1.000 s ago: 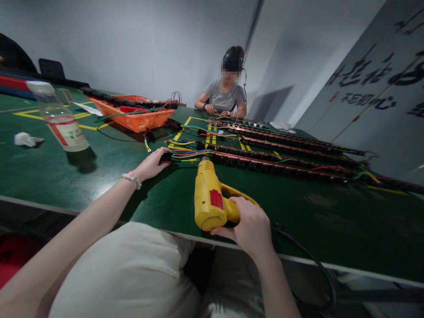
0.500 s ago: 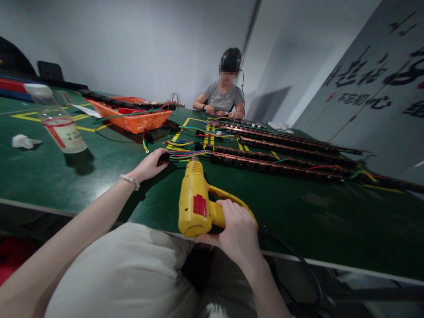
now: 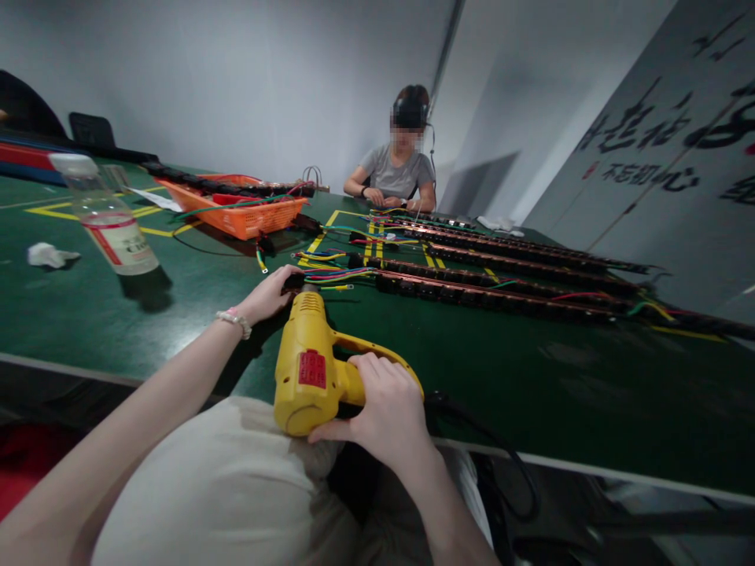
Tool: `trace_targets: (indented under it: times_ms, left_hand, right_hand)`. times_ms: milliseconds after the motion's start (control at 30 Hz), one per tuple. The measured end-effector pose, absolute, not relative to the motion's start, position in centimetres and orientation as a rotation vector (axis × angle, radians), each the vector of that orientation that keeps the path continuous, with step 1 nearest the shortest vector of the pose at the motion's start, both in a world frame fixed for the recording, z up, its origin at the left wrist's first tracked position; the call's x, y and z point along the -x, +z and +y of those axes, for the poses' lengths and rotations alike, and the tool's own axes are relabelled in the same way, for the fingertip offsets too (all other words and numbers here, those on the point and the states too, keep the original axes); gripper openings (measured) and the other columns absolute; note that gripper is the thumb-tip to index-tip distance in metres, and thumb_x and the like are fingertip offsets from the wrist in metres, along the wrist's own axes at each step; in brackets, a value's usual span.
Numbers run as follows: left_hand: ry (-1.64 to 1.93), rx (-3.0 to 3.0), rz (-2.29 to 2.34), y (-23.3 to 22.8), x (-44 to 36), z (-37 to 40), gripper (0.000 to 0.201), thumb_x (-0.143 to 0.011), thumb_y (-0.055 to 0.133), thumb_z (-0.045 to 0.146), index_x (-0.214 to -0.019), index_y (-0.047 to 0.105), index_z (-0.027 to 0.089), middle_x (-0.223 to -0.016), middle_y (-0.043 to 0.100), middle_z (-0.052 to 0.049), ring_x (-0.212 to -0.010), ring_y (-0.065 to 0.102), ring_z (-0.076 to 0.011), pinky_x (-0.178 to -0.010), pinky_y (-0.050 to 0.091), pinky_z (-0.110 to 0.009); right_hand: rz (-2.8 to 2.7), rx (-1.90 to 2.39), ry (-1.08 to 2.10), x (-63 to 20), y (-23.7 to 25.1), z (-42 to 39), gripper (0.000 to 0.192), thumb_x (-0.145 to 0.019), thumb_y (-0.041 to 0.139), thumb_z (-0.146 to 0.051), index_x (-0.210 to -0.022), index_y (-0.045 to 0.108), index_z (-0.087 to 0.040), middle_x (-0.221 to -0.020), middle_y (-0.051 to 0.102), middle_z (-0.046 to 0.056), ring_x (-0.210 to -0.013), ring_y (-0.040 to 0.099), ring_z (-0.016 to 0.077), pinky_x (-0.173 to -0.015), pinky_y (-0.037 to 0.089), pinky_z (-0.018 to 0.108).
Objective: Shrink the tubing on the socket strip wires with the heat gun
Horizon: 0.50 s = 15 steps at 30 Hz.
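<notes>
A yellow heat gun (image 3: 307, 362) with a red label is gripped around its handle by my right hand (image 3: 383, 401). Its nozzle points away from me, close to a bundle of coloured wires (image 3: 348, 275). At the left end of that bundle, my left hand (image 3: 274, 295) is closed on a black connector (image 3: 296, 279), partly hidden by the fingers and the nozzle. The wires run right into a long black and copper-coloured harness strip (image 3: 472, 295) lying on the table. One yellow-green wire (image 3: 339, 288) with a metal lug sticks out beside the nozzle.
An orange basket (image 3: 259, 220) holding more harness stands on the green table (image 3: 194, 314). Left of it are a clear bottle (image 3: 118, 228) and a crumpled white tissue (image 3: 50, 255). Several other strips lie to the right. Across the table sits another person (image 3: 401, 169).
The heat gun in my right hand has moved left, bringing its nozzle near my left hand and uncovering the yellow-green wire. My left hand keeps its place at the connector.
</notes>
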<state>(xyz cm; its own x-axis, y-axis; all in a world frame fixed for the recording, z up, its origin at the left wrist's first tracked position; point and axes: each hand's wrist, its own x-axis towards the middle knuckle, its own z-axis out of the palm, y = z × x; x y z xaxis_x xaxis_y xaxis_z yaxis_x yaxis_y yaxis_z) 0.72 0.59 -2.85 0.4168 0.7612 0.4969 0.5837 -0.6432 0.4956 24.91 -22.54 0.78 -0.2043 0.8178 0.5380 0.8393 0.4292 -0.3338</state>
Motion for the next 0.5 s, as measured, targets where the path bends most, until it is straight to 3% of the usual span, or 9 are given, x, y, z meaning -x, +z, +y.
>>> trace_targets:
  times_ms: [267, 500]
  left_hand:
    - [1.058, -2.457, 1.141, -2.6, -0.6, 0.5, 0.045, -0.076, 0.05, 0.02, -0.121, 0.052, 0.017, -0.116, 0.06, -0.011, -0.112, 0.057, -0.0251, -0.1, 0.044, -0.041]
    - [1.016, -2.476, 1.223, -2.1, -0.8, 0.1, 0.041, -0.08, 0.054, 0.031, -0.119, 0.053, 0.018, -0.111, 0.061, -0.01, -0.106, 0.059, -0.0264, -0.093, 0.047, -0.042]
  right_hand:
    - [-2.064, 1.403, -0.028, -25.9, 1.2, -22.1, 0.077, -0.056, 0.06, -0.086, -0.092, 0.063, -0.018, -0.089, 0.07, 0.008, -0.084, 0.066, 0.0255, -0.077, 0.044, 0.035]
    - [-2.091, 1.418, -0.034, -27.9, 1.6, -21.8, 0.076, -0.054, 0.064, -0.083, -0.094, 0.063, -0.019, -0.09, 0.071, 0.006, -0.085, 0.066, 0.0254, -0.076, 0.043, 0.035]
